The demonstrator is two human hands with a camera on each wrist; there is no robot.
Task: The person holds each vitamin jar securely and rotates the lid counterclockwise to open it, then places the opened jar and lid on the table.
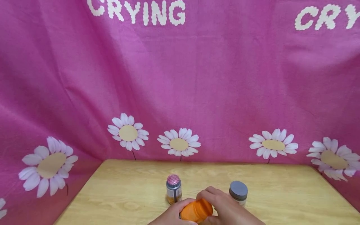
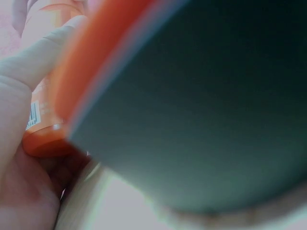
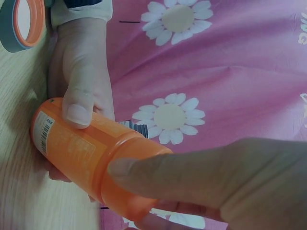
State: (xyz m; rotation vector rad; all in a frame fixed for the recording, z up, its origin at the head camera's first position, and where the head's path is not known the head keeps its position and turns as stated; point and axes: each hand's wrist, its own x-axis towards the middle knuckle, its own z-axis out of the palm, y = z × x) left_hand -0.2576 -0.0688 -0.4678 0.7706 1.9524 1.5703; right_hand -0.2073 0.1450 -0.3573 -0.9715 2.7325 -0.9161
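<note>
An orange bottle (image 1: 192,213) is tilted between both hands low in the head view. My left hand (image 3: 82,76) grips its labelled body, thumb along the near side and fingers underneath. Around the smooth orange upper end curl the thumb and fingers of my right hand (image 1: 225,206). A barcode label (image 3: 44,132) shows near the bottle's base. Just beyond the left hand stands a small bottle (image 1: 173,191) topped with pink foil. A jar with a grey lid (image 1: 238,190) stands behind the right hand, its lower part hidden.
A round grey-green piece (image 3: 10,28) with an orange rim and white inside is near my left forearm. The left wrist view is largely filled by a blurred dark round shape (image 2: 192,120). A pink daisy-print cloth (image 1: 219,93) hangs behind the wooden table (image 1: 112,187).
</note>
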